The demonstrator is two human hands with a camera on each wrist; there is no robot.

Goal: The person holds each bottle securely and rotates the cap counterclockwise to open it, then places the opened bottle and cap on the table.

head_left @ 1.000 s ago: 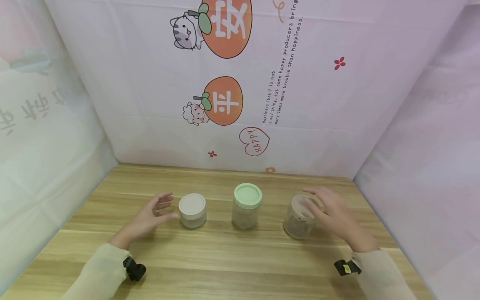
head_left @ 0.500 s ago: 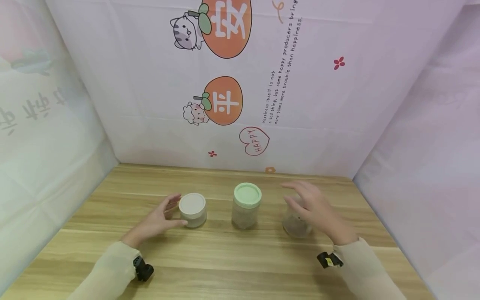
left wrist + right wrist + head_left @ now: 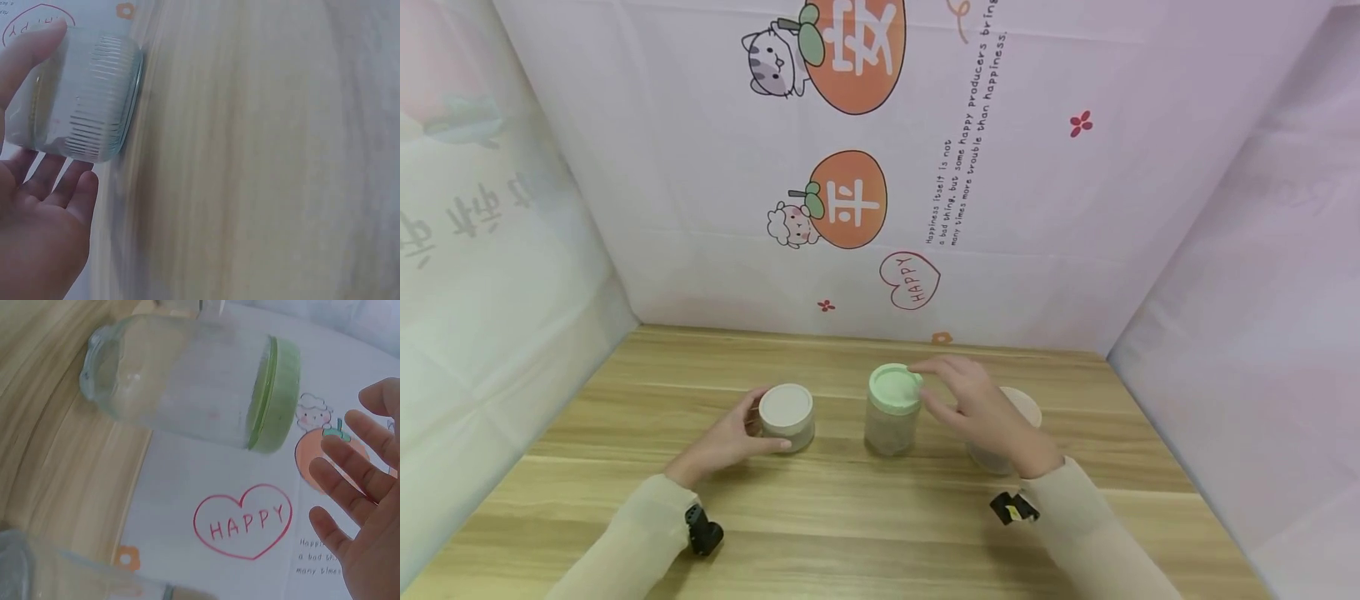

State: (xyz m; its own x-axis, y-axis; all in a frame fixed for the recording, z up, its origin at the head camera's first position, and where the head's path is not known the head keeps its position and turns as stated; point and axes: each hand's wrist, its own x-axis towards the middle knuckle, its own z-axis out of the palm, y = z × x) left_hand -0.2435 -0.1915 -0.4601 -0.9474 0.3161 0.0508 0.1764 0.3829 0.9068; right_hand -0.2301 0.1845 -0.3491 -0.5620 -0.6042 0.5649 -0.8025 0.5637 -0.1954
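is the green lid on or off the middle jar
On: the green lid caps the middle jar in the head view and sits over its mouth in the right wrist view; how tight, I cannot tell.

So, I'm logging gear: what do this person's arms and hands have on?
The left sleeve and right sleeve are long, plain and cream. A black left device and black right device sit by the wrists, the right one with a yellow patch. The left hand and right hand are ungloved; no cables show.

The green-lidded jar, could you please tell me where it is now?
In the head view, the green-lidded jar stands near the middle, between the short pale-lidded jar on its left and the right hand.
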